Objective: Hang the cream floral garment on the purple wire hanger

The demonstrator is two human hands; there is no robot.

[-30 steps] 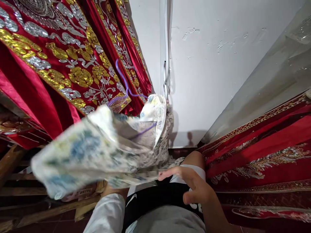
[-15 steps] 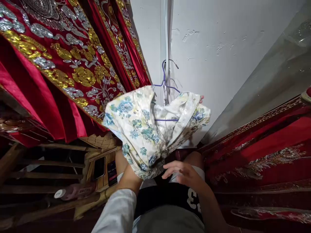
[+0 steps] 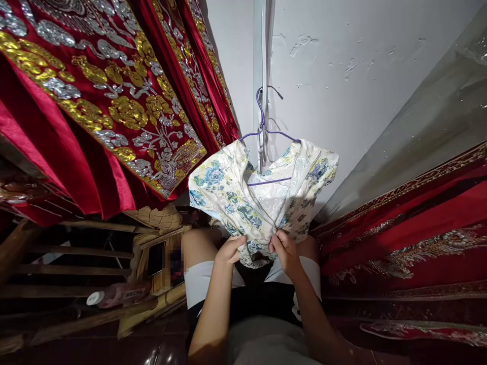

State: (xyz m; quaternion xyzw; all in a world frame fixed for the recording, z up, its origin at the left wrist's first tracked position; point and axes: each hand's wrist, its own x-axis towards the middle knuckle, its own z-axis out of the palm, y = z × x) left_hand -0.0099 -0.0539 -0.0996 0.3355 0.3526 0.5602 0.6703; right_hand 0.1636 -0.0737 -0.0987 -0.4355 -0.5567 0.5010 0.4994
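Note:
A white short-sleeved top with blue and green flowers (image 3: 243, 203) hangs from a purple wire hanger (image 3: 262, 126), whose hook is up against a pale vertical strip (image 3: 259, 61) on the wall. My left hand (image 3: 231, 249) pinches the top's lower left side, thumb in front and fingers behind the cloth. Close to the bottom of the V-shaped neckline, my right hand (image 3: 284, 247) grips the front edge with bent fingers. The hanger's lower bar shows through the neck opening. The hem hangs just above my lap.
Red cloth with gold and silver sequins (image 3: 129, 111) hangs at the left. Below it are a bamboo rack (image 3: 79, 274) and a bottle with a white cap (image 3: 117, 295). More red beaded cloth (image 3: 418, 243) and clear plastic sheeting (image 3: 422, 96) line the right side.
My left hand has come out from beneath the top and now holds its lower side. My right hand has closed on the front edge. The cloth has straightened, with its shoulders spread on the hanger.

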